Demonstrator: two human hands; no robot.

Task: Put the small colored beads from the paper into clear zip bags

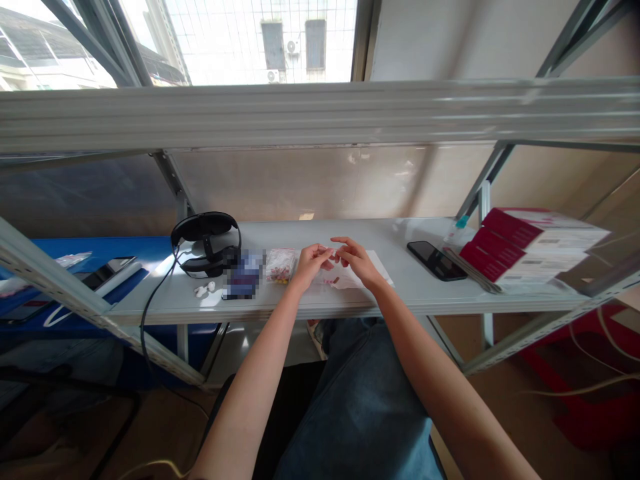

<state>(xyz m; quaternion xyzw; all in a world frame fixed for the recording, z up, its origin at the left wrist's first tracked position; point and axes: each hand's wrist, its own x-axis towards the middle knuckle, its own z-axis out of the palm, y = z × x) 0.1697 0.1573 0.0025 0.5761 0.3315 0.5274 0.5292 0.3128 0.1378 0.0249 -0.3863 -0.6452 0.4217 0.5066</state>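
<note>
white sheet [381,265], lying flat under both hands on the grey shelf top [405,297], with small reddish patches [331,281] showing just below the fingertips; whether they are loose bits or print is too small to tell. over the sheet's left part is the left hand [314,264], its fingers bent in and its thumb drawn close to them; whether it pinches anything cannot be told. facing it, the right hand [356,259] has its index finger stretched out towards the left hand and its other fingers curled; whether its tips grip something cannot be told either. the two hands' fingertips nearly meet.

just left of the left hand lies a clear bag [280,264] of small coloured pieces, mostly pale, with some red and yellow. left of that is a pixelated bluish item [243,277], and farther left stands a black headset [206,241] with a cable hanging over the edge. white earbuds [205,289] lie in front of the headset.

well to the right of the right hand rests a dark phone [436,260], and beyond it are stacked red-and-white boxes [530,248], with a teal-capped clear container [457,230] just behind the phone.
</note>
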